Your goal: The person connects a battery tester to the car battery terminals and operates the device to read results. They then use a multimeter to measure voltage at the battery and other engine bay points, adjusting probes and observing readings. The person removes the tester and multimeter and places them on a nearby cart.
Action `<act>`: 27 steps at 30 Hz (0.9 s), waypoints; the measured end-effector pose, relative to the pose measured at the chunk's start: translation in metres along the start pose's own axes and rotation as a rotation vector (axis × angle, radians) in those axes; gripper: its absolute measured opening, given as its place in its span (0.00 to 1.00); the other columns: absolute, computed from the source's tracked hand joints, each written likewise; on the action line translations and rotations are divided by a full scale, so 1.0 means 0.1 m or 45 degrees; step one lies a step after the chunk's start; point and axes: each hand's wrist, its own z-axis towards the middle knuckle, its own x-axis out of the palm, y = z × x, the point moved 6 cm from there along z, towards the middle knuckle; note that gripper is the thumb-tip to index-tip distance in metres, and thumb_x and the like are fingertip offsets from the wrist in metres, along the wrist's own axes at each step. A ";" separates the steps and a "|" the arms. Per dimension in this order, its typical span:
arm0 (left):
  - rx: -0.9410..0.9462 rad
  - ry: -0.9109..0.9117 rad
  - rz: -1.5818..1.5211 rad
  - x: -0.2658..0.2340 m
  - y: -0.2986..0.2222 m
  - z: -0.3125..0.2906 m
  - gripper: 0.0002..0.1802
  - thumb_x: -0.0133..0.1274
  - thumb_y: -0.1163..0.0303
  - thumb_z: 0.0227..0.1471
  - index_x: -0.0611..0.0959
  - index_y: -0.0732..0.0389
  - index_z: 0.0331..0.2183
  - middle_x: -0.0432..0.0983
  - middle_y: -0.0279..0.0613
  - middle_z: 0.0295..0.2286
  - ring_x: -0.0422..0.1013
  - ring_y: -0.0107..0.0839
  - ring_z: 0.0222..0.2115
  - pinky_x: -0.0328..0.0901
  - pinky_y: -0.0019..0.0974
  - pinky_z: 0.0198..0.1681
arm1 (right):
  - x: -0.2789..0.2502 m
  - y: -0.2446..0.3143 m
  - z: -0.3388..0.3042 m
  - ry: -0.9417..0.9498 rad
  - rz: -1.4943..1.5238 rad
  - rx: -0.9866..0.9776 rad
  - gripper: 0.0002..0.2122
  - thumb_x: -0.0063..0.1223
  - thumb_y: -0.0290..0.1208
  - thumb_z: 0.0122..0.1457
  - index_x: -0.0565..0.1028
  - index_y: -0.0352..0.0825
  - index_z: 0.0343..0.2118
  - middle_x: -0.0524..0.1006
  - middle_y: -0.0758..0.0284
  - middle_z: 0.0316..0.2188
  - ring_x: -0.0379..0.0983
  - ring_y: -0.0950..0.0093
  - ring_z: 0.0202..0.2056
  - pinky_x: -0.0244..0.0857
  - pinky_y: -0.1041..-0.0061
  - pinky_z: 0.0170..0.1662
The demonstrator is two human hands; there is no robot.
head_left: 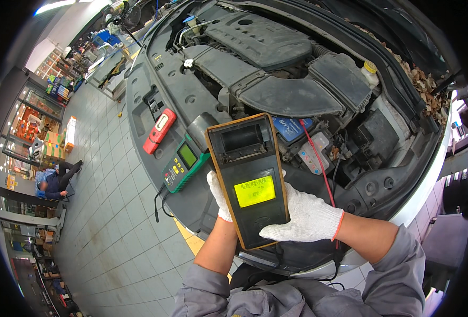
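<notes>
Holding the black tester between two gloved hands, I have its face toward the head camera, over the front edge of the open engine bay. My left hand is closed on its lower left side; part of that hand is hidden behind the casing, so I cannot tell how the fingers are set there. My right hand is clamped on the right side, thumb laid across the dark face below the lit yellow-green screen. Left of the tester, a green handheld meter rests on the black plastic panel, with a red handheld device lying near it. A red cable runs from beside a blue-topped battery down behind my right wrist. Farther in I see the engine cover and a yellow-capped reservoir. Well off to the left, a person sits near the grey tiled floor
</notes>
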 end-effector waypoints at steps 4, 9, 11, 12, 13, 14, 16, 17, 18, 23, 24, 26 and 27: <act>-0.005 0.020 -0.109 0.03 0.00 -0.01 0.70 0.45 0.11 0.45 0.67 0.59 0.70 0.70 0.66 0.61 0.74 0.66 0.53 0.72 0.63 0.55 | 0.03 -0.01 0.00 0.008 -0.029 -0.003 0.44 0.69 0.53 0.56 0.61 0.36 0.70 0.69 0.49 0.64 0.71 0.51 0.63 0.68 0.58 0.65; -0.009 -0.012 -0.049 0.01 0.02 -0.01 0.69 0.45 0.11 0.46 0.67 0.59 0.70 0.70 0.66 0.60 0.74 0.66 0.53 0.73 0.63 0.55 | 0.04 -0.02 0.01 -0.031 -0.002 -0.038 0.44 0.69 0.54 0.56 0.61 0.36 0.70 0.69 0.48 0.64 0.72 0.51 0.63 0.69 0.58 0.65; -0.002 -0.015 -0.018 0.00 0.02 -0.01 0.69 0.45 0.11 0.46 0.67 0.59 0.70 0.70 0.66 0.60 0.74 0.66 0.53 0.73 0.63 0.55 | 0.03 -0.02 0.01 -0.040 -0.008 -0.055 0.45 0.69 0.55 0.56 0.61 0.36 0.70 0.69 0.48 0.64 0.72 0.51 0.63 0.69 0.58 0.65; 0.006 0.004 0.016 0.01 0.01 -0.01 0.69 0.45 0.11 0.46 0.67 0.59 0.70 0.70 0.66 0.60 0.74 0.66 0.53 0.73 0.63 0.55 | 0.03 -0.02 0.01 -0.042 -0.011 -0.054 0.45 0.69 0.55 0.56 0.60 0.36 0.70 0.68 0.48 0.64 0.72 0.51 0.63 0.69 0.58 0.65; 0.010 0.021 0.021 0.01 0.00 0.00 0.69 0.45 0.11 0.46 0.67 0.59 0.70 0.70 0.66 0.60 0.74 0.66 0.53 0.73 0.63 0.55 | 0.03 -0.04 0.01 -0.024 -0.055 -0.007 0.45 0.69 0.55 0.56 0.60 0.36 0.70 0.68 0.48 0.64 0.72 0.51 0.63 0.68 0.57 0.65; 0.013 0.021 0.009 0.01 0.00 0.00 0.69 0.45 0.11 0.46 0.67 0.60 0.70 0.70 0.66 0.60 0.74 0.66 0.53 0.73 0.63 0.55 | 0.02 -0.01 0.02 -0.040 -0.025 -0.059 0.46 0.69 0.55 0.56 0.60 0.36 0.71 0.68 0.48 0.64 0.71 0.51 0.63 0.68 0.57 0.66; 0.006 0.002 -0.064 0.00 0.01 -0.01 0.70 0.45 0.11 0.46 0.67 0.60 0.70 0.70 0.66 0.60 0.74 0.67 0.53 0.73 0.63 0.55 | 0.03 -0.01 0.01 -0.004 -0.097 -0.035 0.46 0.68 0.56 0.56 0.59 0.36 0.71 0.68 0.47 0.64 0.71 0.51 0.64 0.68 0.57 0.66; 0.012 0.002 -0.078 0.00 0.01 -0.01 0.70 0.44 0.11 0.46 0.67 0.60 0.70 0.70 0.66 0.60 0.74 0.67 0.53 0.73 0.63 0.55 | 0.02 0.01 0.01 -0.023 -0.048 -0.070 0.46 0.68 0.57 0.56 0.59 0.36 0.71 0.68 0.47 0.64 0.70 0.50 0.64 0.68 0.57 0.66; 0.009 -0.014 -0.084 -0.01 0.01 0.00 0.70 0.44 0.11 0.46 0.67 0.60 0.70 0.70 0.66 0.60 0.74 0.67 0.53 0.73 0.63 0.55 | 0.01 0.01 0.00 -0.019 -0.044 -0.064 0.46 0.68 0.57 0.56 0.60 0.36 0.71 0.67 0.47 0.64 0.70 0.50 0.64 0.67 0.57 0.66; 0.010 -0.011 -0.015 -0.03 0.00 -0.01 0.70 0.44 0.11 0.46 0.67 0.60 0.70 0.70 0.66 0.60 0.74 0.67 0.54 0.72 0.64 0.55 | 0.03 0.00 0.01 -0.044 -0.066 -0.090 0.45 0.68 0.56 0.56 0.60 0.36 0.71 0.67 0.47 0.64 0.69 0.50 0.65 0.67 0.57 0.67; 0.003 -0.012 -0.029 -0.03 0.00 -0.01 0.70 0.44 0.11 0.46 0.67 0.60 0.70 0.70 0.66 0.60 0.74 0.66 0.53 0.73 0.64 0.55 | 0.02 0.01 0.00 -0.070 -0.064 -0.118 0.45 0.68 0.56 0.57 0.60 0.37 0.71 0.67 0.47 0.64 0.69 0.50 0.65 0.67 0.57 0.67; -0.001 -0.029 -0.032 -0.03 0.01 -0.01 0.70 0.44 0.11 0.46 0.68 0.60 0.70 0.70 0.66 0.60 0.74 0.66 0.53 0.73 0.64 0.54 | 0.03 0.01 0.01 -0.088 -0.051 -0.153 0.45 0.68 0.55 0.57 0.60 0.37 0.71 0.68 0.47 0.64 0.69 0.51 0.65 0.67 0.57 0.67; 0.003 -0.045 -0.022 -0.03 0.01 -0.01 0.70 0.44 0.11 0.46 0.68 0.60 0.70 0.70 0.66 0.60 0.74 0.66 0.53 0.73 0.63 0.54 | 0.03 0.01 0.01 -0.080 -0.038 -0.159 0.45 0.68 0.55 0.57 0.60 0.37 0.71 0.68 0.47 0.64 0.69 0.51 0.65 0.67 0.56 0.67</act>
